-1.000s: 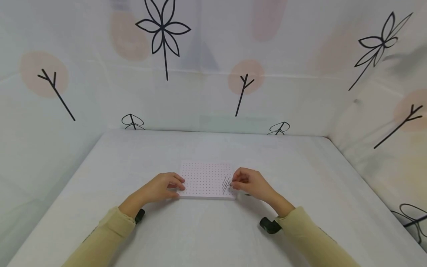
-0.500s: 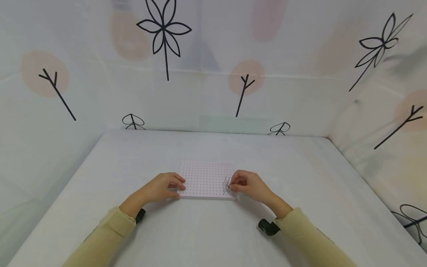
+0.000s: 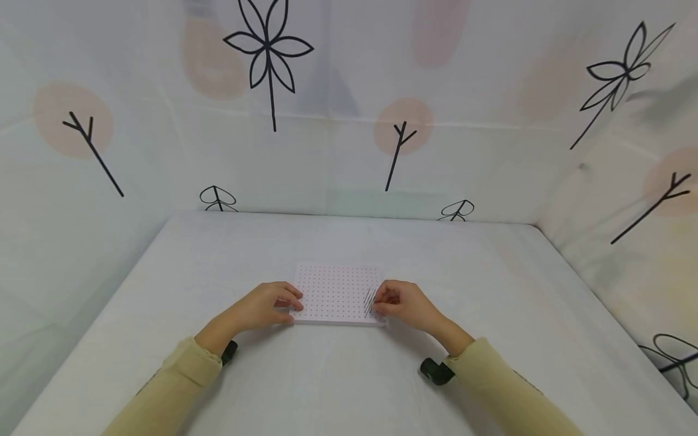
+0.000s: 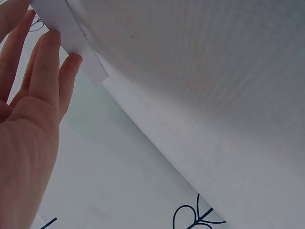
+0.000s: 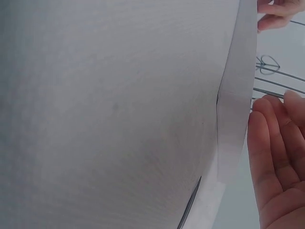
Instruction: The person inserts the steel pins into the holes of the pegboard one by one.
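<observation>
A flat white board (image 3: 332, 297) with rows of small holes lies on the table. Several thin metal pins (image 3: 366, 300) stand up from it near its right edge, leaning in this view. My right hand (image 3: 406, 306) is over that edge, thumb and fingertips pinching another thin metal pin (image 5: 269, 93), its end pointing at the board. On the board's left side my left hand (image 3: 267, 306) rests its fingertips; in the left wrist view its fingers (image 4: 45, 71) are nearly straight along the board's side wall (image 4: 78, 47).
A dark pointed metal tip (image 5: 192, 200) lies on the cloth beside the board in the right wrist view; the rest of it is out of frame. White cloth covers the table (image 3: 338, 375). Patterned fabric (image 3: 349, 157) hangs behind and at both sides.
My right hand has shifted slightly left and down, bringing its pin in close to the standing ones. The left hand and the board stay in place.
</observation>
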### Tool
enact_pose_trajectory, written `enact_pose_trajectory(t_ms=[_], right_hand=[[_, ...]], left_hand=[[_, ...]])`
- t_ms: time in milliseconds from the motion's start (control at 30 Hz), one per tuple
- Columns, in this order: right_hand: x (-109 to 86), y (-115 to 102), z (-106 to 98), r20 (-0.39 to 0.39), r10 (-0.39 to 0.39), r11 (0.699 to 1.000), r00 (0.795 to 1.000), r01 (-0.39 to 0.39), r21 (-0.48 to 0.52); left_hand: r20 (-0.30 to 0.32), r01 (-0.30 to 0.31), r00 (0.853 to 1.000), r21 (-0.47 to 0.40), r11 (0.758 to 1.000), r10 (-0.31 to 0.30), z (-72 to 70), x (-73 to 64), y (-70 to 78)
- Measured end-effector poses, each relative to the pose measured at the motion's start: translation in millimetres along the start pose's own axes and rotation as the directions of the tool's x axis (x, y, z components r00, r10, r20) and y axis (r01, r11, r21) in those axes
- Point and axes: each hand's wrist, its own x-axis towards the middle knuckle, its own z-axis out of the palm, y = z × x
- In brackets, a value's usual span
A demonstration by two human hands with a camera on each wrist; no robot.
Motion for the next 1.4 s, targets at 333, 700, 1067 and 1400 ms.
enact_pose_trajectory(t_ms=[333, 700, 1067, 1400], right_hand=[[-2.0, 2.0, -2.1, -0.006, 0.021, 0.999, 1.000, -0.021, -0.026], [-9.3, 4.1, -9.0, -0.023, 0.043, 0.998, 0.999, -0.044, -0.038], [-17.1, 13.0, -14.8, -0.027, 0.100, 0.995, 0.995, -0.101, -0.015], [-23.1, 19.6, -21.8, -0.046, 0.092, 0.995, 0.995, -0.093, -0.030]], left_hand=[[0.002, 0.001, 1.000, 0.002, 1.000, -0.001, 0.9, 1.0, -1.6], [0.000, 0.022, 1.000, 0.009, 1.000, -0.022, 1.9, 0.9, -1.0], [-0.004, 0.028, 1.000, 0.005, 1.000, -0.028, 2.2, 1.0, -0.3], [-0.005, 0.035, 0.999, -0.001, 0.999, -0.035, 2.7, 1.4, -1.2]])
